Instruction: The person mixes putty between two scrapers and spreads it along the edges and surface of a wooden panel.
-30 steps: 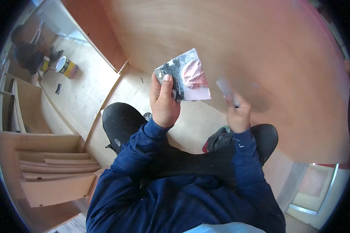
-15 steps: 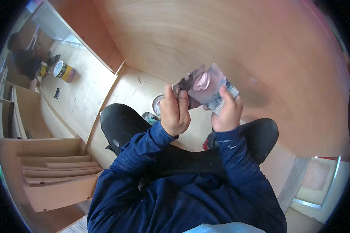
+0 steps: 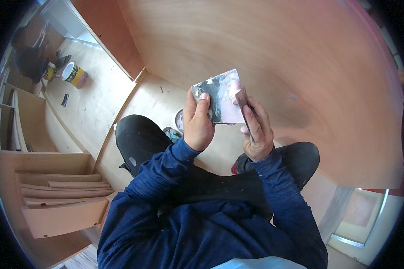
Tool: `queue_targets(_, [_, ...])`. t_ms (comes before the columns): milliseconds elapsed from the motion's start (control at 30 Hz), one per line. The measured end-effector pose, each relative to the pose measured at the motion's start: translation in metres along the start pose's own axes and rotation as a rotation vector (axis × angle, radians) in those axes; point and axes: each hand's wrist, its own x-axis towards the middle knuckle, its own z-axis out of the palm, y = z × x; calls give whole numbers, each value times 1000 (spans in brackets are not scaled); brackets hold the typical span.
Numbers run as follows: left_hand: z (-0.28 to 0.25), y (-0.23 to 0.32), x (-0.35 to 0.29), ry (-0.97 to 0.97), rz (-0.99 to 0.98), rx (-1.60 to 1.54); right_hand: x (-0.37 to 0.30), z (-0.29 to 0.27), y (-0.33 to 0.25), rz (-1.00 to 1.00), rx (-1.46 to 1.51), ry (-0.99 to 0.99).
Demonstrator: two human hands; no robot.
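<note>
My left hand [image 3: 198, 127] is closed on a flat, square filler spreader [image 3: 216, 103], thumb on its face. Dark grey smears cover part of that face and pale pink the rest. In my right hand [image 3: 260, 139] is a second filler spreader [image 3: 243, 102], turned nearly edge-on. Its edge meets the right side of the first one, where a lump of pink filler [image 3: 234, 89] sits. A pink blob [image 3: 244, 130] also shows by my right fingers. Below and behind my left hand, a round tin lid or shallow tin [image 3: 179, 120] is partly hidden.
A large plywood panel [image 3: 274, 49] rises ahead and to my right. At upper left are a yellow-black can [image 3: 74, 75], a smaller can [image 3: 50, 71], a dark flat piece [image 3: 65, 100] and a dark-haired person [image 3: 29, 62]. Wooden compartments with stacked boards [image 3: 67, 193] stand at left.
The spreader in my left hand has turned its smeared face toward me. My right hand has rotated its spreader from face-up to edge-on, bringing it against the other one at the pink filler.
</note>
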Motion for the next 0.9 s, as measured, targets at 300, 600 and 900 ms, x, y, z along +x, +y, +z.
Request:
queue_targets(300, [1, 6, 3, 120, 159, 341, -12, -36, 18, 216, -112, -57])
queue_targets(600, [13, 6, -5, -30, 312, 494, 18, -42, 19, -72, -327, -156])
queue_targets(900, [3, 2, 7, -5, -47, -28, -8, -2, 17, 59, -51, -25])
